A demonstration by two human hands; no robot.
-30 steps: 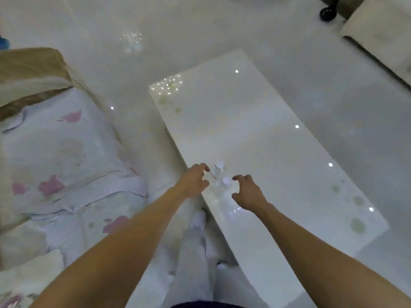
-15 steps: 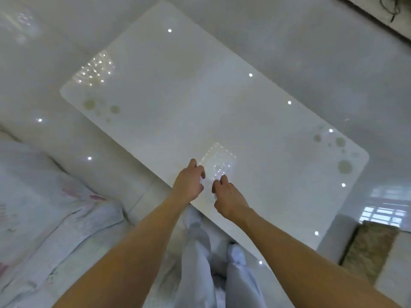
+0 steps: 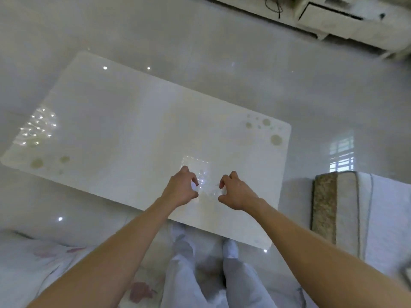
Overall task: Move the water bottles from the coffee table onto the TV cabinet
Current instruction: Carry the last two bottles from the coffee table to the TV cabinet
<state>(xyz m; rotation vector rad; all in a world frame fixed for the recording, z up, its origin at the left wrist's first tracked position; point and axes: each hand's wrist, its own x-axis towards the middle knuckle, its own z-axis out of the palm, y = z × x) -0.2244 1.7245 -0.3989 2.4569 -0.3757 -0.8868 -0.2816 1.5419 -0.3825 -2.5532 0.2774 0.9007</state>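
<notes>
Two clear water bottles with white caps stand near the front edge of the glossy white coffee table (image 3: 124,130), seen from above and blurred. My left hand (image 3: 181,188) curls around the cap end of the left water bottle (image 3: 195,186). My right hand (image 3: 236,193) curls around the right water bottle (image 3: 214,192), whose clear body barely shows against the tabletop. The two hands are a short gap apart. The low white TV cabinet (image 3: 347,25) runs along the wall at the top right, across the floor from the table.
A flower-patterned sofa cover (image 3: 44,267) lies at the lower left. A beige sofa arm (image 3: 333,207) stands right of the table. My legs (image 3: 200,274) are between sofa and table. Glossy tiled floor (image 3: 289,85) separates the table from the cabinet, where cables (image 3: 274,5) hang.
The view has swung right, so the table now lies crosswise and the cabinet shows. My hands closed in on the two bottles, then drew slightly apart with fingers still curled.
</notes>
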